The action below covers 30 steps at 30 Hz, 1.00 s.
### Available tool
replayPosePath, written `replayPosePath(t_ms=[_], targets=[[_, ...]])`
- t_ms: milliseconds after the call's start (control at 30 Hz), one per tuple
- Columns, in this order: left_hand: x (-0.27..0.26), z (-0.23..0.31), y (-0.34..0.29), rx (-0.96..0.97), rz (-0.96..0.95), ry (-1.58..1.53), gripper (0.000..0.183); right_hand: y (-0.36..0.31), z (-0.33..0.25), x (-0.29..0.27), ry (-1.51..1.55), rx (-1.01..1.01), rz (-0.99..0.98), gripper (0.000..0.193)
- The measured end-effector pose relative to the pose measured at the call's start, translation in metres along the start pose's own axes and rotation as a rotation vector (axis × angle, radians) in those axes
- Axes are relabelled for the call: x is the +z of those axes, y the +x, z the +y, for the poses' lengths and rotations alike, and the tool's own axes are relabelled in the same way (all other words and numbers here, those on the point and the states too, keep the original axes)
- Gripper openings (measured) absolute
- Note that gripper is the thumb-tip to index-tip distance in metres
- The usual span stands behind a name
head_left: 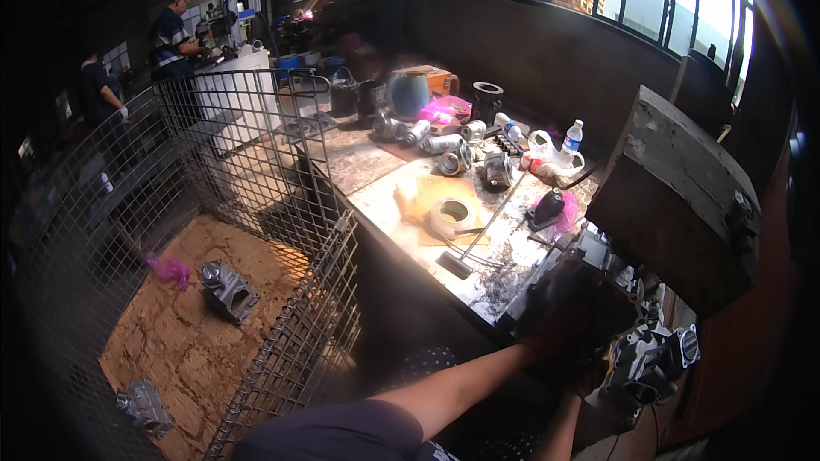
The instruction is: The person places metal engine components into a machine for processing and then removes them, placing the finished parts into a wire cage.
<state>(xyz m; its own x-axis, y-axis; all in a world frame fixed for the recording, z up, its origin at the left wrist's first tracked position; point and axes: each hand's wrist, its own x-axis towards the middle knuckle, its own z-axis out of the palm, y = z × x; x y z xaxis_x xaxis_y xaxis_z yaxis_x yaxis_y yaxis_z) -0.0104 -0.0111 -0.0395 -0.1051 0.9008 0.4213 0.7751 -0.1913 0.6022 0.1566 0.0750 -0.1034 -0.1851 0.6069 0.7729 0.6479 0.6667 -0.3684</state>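
At the lower right, a silver-grey metal casting [647,367] with round and square openings sits by a dark machine fixture [581,290]. My right hand [588,378], in a dark glove, is against the casting's near left side; its fingers are lost in shadow. My left hand [547,337], also dark-gloved, reaches over the fixture's near side, and its fingers are hidden in the dark too. Whether either hand grips anything does not show. Above the fixture hangs a large dark metal box [683,196].
On the bench [359,166] lie a tape roll [452,217], a small brush-like tool [455,265], several metal castings [498,170] and a water bottle [573,137]. A wire cage [282,350] at left holds two castings [227,292] and pink plastic [169,271]. Two people [173,38] stand farther back.
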Motion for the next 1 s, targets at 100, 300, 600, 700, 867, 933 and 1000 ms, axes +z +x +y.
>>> replayPosePath(t_ms=[100, 300, 600, 700, 867, 933, 1000], targets=[[-0.004, 0.001, -0.001, -0.007, 0.017, 0.008, 0.048, -0.001, -0.004, 0.001, 0.001, -0.009, -0.002, 0.037], [-0.010, 0.005, 0.004, 0.004, 0.048, 0.004, 0.047, -0.010, 0.010, 0.010, -0.039, 0.066, -0.074, 0.043], [0.002, 0.010, 0.007, 0.068, 0.103, 0.054, 0.047, 0.021, -0.033, -0.023, -0.143, 0.253, -0.216, 0.040], [0.003, -0.006, -0.004, 0.156, 0.262, 0.360, 0.047, 0.029, -0.087, -0.031, 0.248, 0.251, -0.036, 0.024], [0.010, -0.016, -0.001, 0.110, -0.003, 0.471, 0.052, -0.015, -0.003, 0.014, -0.389, 0.097, 0.009, 0.050], [-0.004, -0.006, -0.001, 0.141, 0.086, 0.528, 0.046, -0.023, -0.001, 0.017, -0.458, 0.105, 0.022, 0.048], [-0.018, 0.000, 0.003, 0.040, -0.028, 0.508, 0.048, -0.002, -0.034, -0.002, -0.351, 0.220, -0.083, 0.046]])
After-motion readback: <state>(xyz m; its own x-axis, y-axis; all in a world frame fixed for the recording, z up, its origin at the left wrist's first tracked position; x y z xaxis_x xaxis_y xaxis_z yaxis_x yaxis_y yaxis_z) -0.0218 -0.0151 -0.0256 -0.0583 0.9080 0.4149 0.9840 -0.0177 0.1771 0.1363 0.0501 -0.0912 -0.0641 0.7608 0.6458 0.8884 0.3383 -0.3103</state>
